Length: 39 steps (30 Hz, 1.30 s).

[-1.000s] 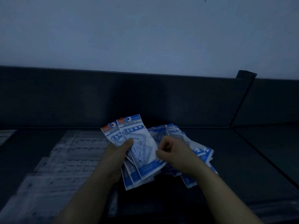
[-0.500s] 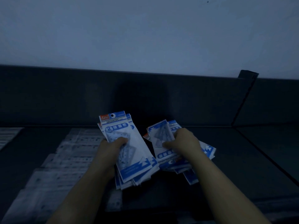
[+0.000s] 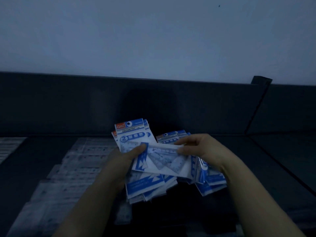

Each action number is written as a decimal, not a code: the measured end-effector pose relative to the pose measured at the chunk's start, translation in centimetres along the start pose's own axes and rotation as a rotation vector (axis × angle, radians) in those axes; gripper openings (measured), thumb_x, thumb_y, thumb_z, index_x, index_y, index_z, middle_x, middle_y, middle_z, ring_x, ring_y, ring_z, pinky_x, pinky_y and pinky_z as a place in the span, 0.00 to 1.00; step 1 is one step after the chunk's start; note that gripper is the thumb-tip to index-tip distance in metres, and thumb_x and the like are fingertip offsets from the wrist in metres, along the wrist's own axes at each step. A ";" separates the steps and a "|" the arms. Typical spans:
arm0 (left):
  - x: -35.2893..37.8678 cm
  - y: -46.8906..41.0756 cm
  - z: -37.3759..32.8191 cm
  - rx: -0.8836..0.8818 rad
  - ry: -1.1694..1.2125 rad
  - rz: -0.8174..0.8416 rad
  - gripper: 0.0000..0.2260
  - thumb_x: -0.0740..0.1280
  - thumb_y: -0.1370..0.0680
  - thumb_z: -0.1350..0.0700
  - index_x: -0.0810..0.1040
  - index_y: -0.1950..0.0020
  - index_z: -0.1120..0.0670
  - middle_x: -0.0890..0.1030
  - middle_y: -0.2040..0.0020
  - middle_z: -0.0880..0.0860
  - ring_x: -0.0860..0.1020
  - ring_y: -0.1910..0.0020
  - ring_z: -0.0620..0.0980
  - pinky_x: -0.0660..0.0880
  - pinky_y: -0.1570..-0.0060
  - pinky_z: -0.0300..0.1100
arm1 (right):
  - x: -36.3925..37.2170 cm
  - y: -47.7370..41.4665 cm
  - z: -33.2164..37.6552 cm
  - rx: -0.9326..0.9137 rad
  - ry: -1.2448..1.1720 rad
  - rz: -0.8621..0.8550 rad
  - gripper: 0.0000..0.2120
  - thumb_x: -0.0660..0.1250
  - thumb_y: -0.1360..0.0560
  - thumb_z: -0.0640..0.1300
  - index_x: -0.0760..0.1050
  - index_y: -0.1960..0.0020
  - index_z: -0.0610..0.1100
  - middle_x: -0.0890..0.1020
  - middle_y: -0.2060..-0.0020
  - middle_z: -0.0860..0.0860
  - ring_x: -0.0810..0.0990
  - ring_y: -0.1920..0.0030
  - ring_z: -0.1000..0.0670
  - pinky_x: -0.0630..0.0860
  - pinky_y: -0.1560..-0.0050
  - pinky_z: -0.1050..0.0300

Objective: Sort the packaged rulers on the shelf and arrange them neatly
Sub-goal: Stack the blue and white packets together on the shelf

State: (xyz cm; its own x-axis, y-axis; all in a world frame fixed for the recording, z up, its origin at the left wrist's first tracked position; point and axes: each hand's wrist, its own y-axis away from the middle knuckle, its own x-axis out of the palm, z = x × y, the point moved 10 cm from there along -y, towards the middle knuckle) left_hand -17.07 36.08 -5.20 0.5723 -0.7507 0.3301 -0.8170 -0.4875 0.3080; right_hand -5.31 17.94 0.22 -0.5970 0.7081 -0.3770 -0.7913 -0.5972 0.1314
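Left hand: your left hand (image 3: 119, 161) grips a stack of ruler packets (image 3: 131, 134). The thumb is curled across the front and the fingers are hidden behind. The blue-and-white stack stands nearly upright with its printed headers on top.
Right hand: your right hand (image 3: 203, 151) pinches a single packet (image 3: 164, 161) at its upper edge between the thumb and curled fingertips.
Single packet: it lies sideways across the gap between your hands, in front of the stack, with its left end just beside your left thumb.
Loose pile (image 3: 210, 180): more packets are fanned on the shelf under and behind your right hand.
Shelf (image 3: 256, 168): it is dark and flat, with a dark back panel (image 3: 68, 103) rising behind.
Left side: rows of clear rulers (image 3: 77, 161) lie flat – dim and blurred.
Above: a pale wall (image 3: 153, 40).
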 end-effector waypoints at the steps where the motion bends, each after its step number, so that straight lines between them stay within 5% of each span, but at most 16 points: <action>1: -0.1 0.0 -0.1 0.016 0.019 -0.027 0.16 0.75 0.30 0.58 0.79 0.45 0.61 0.85 0.57 0.61 0.84 0.66 0.57 0.80 0.69 0.48 | -0.7 -0.1 -0.4 0.004 -0.122 -0.068 0.10 0.73 0.30 0.44 0.82 0.49 0.46 0.85 0.53 0.48 0.83 0.50 0.49 0.79 0.45 0.51; 5: -1.8 0.1 -1.3 0.121 0.160 -0.198 0.13 0.75 0.30 0.59 0.78 0.47 0.57 0.84 0.57 0.60 0.83 0.64 0.57 0.80 0.69 0.50 | -0.1 0.6 -2.3 0.082 -0.659 -0.064 0.19 0.70 0.31 0.49 0.80 0.45 0.38 0.85 0.52 0.42 0.84 0.56 0.46 0.82 0.57 0.53; 12: 0.0 1.0 -0.7 0.139 0.060 -0.107 0.08 0.71 0.25 0.55 0.78 0.50 0.57 0.84 0.56 0.58 0.83 0.64 0.53 0.78 0.72 0.43 | 0.5 0.6 -2.8 0.057 -0.730 -0.200 0.13 0.70 0.30 0.30 0.76 0.46 0.34 0.84 0.59 0.40 0.84 0.67 0.48 0.79 0.70 0.58; 14: -0.2 0.9 -0.6 0.118 0.043 -0.079 0.08 0.68 0.23 0.52 0.79 0.51 0.57 0.84 0.56 0.57 0.83 0.62 0.54 0.78 0.68 0.43 | -1.0 0.4 -2.1 0.032 -0.638 -0.197 0.12 0.68 0.29 0.29 0.76 0.46 0.34 0.84 0.58 0.41 0.84 0.66 0.49 0.81 0.69 0.58; 17: -0.5 0.7 -0.4 0.092 -0.049 -0.065 0.09 0.65 0.21 0.52 0.79 0.51 0.57 0.84 0.60 0.55 0.82 0.65 0.52 0.76 0.73 0.40 | -1.2 0.1 -1.3 0.022 -0.430 -0.116 0.11 0.68 0.29 0.29 0.79 0.49 0.39 0.85 0.54 0.42 0.85 0.56 0.45 0.83 0.55 0.52; 24: -0.3 0.3 -0.5 0.138 -0.167 -0.134 0.11 0.62 0.19 0.51 0.78 0.55 0.56 0.82 0.60 0.54 0.80 0.63 0.50 0.73 0.68 0.38 | 5.0 -1.5 0.6 -0.031 -0.169 0.025 0.15 0.73 0.30 0.34 0.78 0.45 0.43 0.85 0.50 0.46 0.84 0.51 0.46 0.81 0.50 0.49; 29: 2.0 0.7 0.8 -0.003 0.007 0.131 0.10 0.70 0.26 0.59 0.80 0.46 0.60 0.85 0.54 0.61 0.84 0.58 0.58 0.81 0.66 0.45 | 5.3 -2.1 0.3 -0.055 -0.114 -0.062 0.17 0.75 0.31 0.44 0.75 0.44 0.46 0.83 0.52 0.48 0.83 0.54 0.50 0.80 0.58 0.59; 33: -0.9 0.0 0.3 0.063 0.024 -0.012 0.10 0.71 0.28 0.65 0.79 0.46 0.60 0.85 0.53 0.61 0.84 0.60 0.58 0.80 0.63 0.47 | -0.8 -2.4 -1.4 0.019 0.388 -0.403 0.27 0.70 0.28 0.56 0.71 0.35 0.42 0.78 0.44 0.47 0.77 0.45 0.48 0.73 0.51 0.58; 35: -2.4 -0.5 0.1 0.061 0.050 -0.074 0.08 0.71 0.27 0.64 0.79 0.48 0.59 0.84 0.55 0.61 0.83 0.60 0.59 0.79 0.62 0.48 | -1.3 -2.3 -2.3 0.082 0.721 -0.407 0.29 0.69 0.31 0.62 0.72 0.39 0.43 0.76 0.42 0.46 0.73 0.41 0.45 0.70 0.50 0.56; 39: -3.2 -1.2 0.3 0.045 0.100 -0.076 0.06 0.70 0.27 0.64 0.79 0.51 0.58 0.84 0.55 0.59 0.82 0.58 0.59 0.79 0.62 0.48 | -0.1 -2.7 -3.3 0.099 0.755 -0.368 0.26 0.72 0.34 0.61 0.74 0.46 0.44 0.78 0.51 0.49 0.76 0.47 0.47 0.71 0.55 0.57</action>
State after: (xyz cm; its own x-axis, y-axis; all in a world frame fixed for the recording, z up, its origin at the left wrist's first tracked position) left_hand -17.95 38.89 -6.89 0.6353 -0.6633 0.3954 -0.7718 -0.5629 0.2958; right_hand -2.70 18.27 -3.16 -0.0786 0.3881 -0.9183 -0.9468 -0.3174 -0.0531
